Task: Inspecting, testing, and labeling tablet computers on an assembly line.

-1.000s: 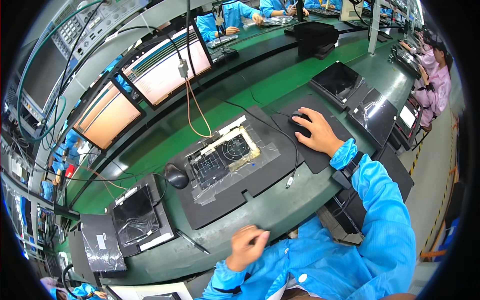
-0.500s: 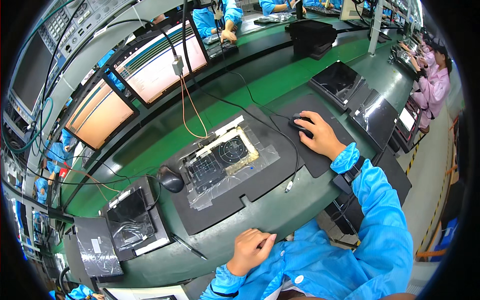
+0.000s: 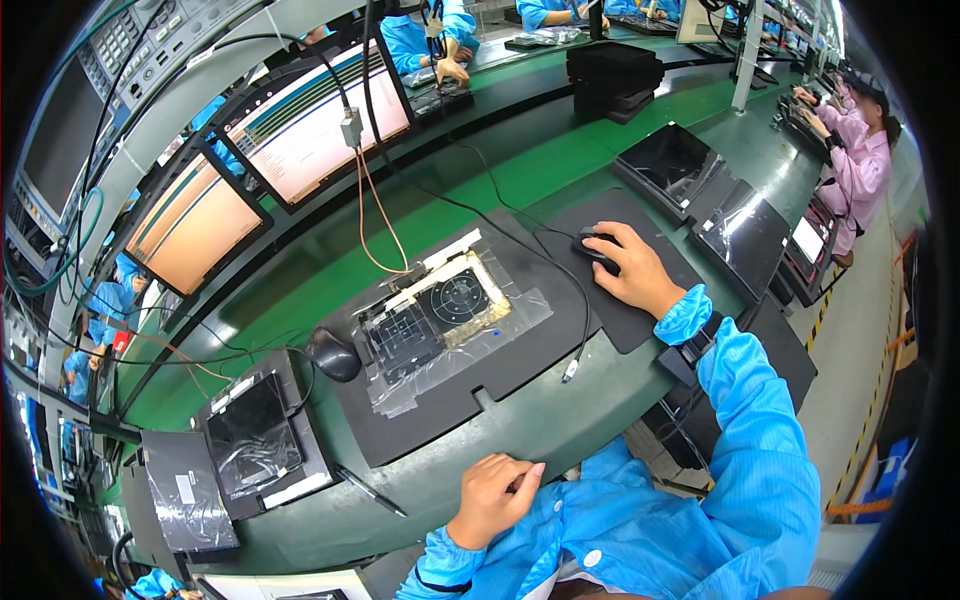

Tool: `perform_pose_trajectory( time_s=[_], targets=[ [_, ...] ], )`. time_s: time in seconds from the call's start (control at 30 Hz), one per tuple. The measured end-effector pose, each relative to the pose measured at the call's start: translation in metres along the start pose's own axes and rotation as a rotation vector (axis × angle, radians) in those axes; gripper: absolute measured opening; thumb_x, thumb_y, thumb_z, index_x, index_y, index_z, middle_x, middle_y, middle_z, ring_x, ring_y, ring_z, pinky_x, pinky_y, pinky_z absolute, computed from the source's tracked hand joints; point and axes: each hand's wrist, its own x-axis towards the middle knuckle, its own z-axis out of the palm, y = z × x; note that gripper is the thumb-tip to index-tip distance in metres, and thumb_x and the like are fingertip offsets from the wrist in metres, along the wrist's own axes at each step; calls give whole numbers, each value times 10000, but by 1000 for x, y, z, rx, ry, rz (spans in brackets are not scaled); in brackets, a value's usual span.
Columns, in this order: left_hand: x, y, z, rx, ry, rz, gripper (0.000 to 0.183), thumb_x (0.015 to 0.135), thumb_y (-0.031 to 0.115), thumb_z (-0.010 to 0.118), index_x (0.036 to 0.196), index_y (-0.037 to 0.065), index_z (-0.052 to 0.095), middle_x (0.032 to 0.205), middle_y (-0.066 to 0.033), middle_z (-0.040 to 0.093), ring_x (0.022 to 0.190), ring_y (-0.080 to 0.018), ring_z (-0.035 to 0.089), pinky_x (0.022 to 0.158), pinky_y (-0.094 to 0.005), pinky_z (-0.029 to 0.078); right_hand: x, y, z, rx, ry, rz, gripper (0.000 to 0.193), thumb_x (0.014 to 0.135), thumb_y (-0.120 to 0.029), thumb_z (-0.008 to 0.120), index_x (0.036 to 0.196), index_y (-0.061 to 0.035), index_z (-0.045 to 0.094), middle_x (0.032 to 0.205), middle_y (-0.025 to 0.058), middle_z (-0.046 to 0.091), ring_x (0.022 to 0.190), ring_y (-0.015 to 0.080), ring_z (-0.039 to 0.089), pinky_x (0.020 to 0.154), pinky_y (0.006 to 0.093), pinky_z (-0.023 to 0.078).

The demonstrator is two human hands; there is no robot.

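Observation:
My right hand [image 3: 640,270] lies over a black computer mouse [image 3: 598,250] on a dark mouse pad [image 3: 650,325]. Its fingers wrap the mouse from the near side. My left hand [image 3: 493,497] rests at the near edge of the green bench, loosely curled with the thumb out, and nothing shows in it. Between and beyond the hands, a black mat [image 3: 420,430] carries a flat fixture [image 3: 435,310] covered with clear film and tape, marked with a circle pattern and a grid. A black cable with a light plug tip [image 3: 570,372] ends on the mat's right side.
A second black mouse [image 3: 333,355] sits left of the fixture. Film-wrapped panels [image 3: 250,435] and a pen [image 3: 370,490] lie at the left. Two monitors [image 3: 315,120] stand behind. Dark panels [image 3: 745,240] line the right; co-workers sit across the bench and at the far right.
The whole view has shifted slightly, so things sit a little farther left in it. My hands keep their places, the right one still on the mouse.

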Motion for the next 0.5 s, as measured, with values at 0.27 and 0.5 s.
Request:
perform_pose_trajectory(
  time_s=[0.27,0.5],
  targets=[
    [2,-2,3,5,-18,-16,138,813,22,773,744,32,655,580,-86,539,506,-249,512,507,-365,377,8,0,-9,-43,183,-6,460,854,-192,724,1287,-73,624,1312,158,582,1221,369,571,1032,455,476],
    [1,-3,4,25,-15,4,144,834,8,746,755,17,626,592,-105,537,516,-256,505,510,-362,369,23,111,-43,-767,177,374,692,842,-447,721,1343,0,553,1355,175,567,1353,378,457,1087,565,375]
  ],
)
